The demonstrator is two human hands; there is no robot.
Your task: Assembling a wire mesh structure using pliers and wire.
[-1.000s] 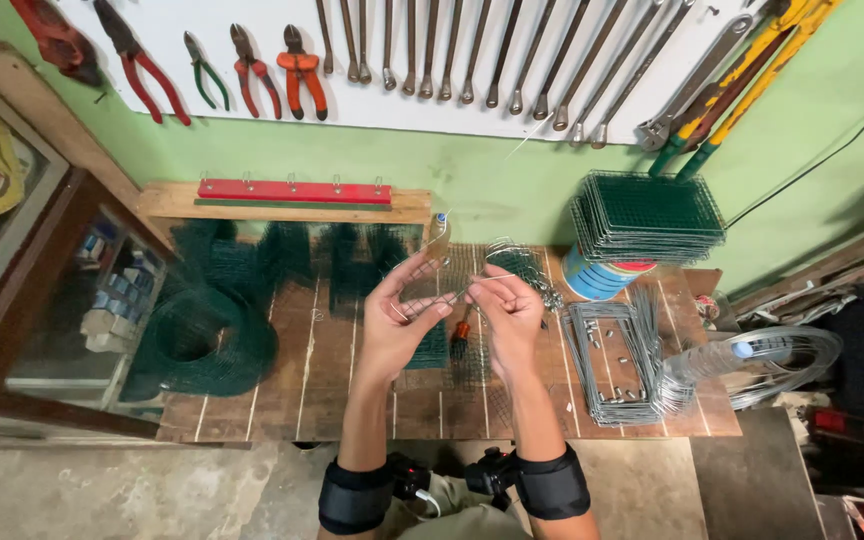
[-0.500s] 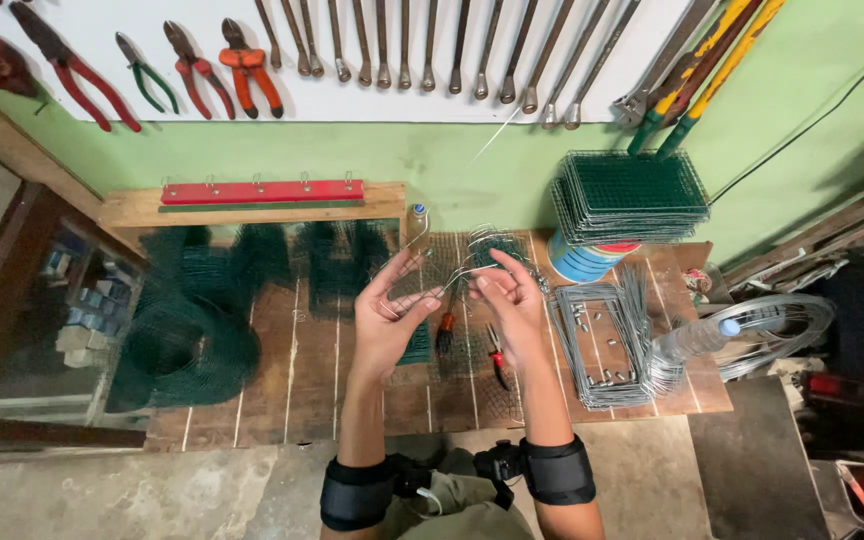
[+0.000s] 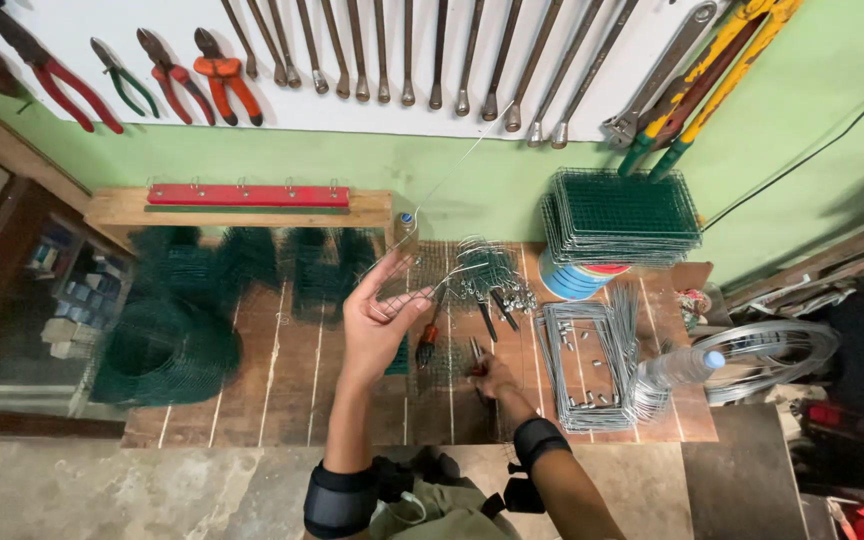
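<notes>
My left hand (image 3: 377,318) is raised above the wooden bench (image 3: 252,390), fingers pinched on a small piece of grey wire mesh (image 3: 407,288); a thin wire runs up from it toward the wall. My right hand (image 3: 492,378) is down on the bench, closed around the handle of a red-handled tool (image 3: 474,358). Beside it lie red-handled pliers (image 3: 427,345) and a tangle of bent wire pieces (image 3: 482,268).
Rolls of green mesh (image 3: 162,345) fill the left of the bench. A stack of green mesh panels (image 3: 620,215) sits at the back right on a blue tub. Grey wire frames (image 3: 582,365), a plastic bottle (image 3: 677,368) and a wire coil (image 3: 777,350) lie right. Pliers and wrenches hang above.
Both hands held the mesh piece together earlier. My right hand has let go and dropped to the bench onto a red-handled tool; my left hand keeps the mesh raised.
</notes>
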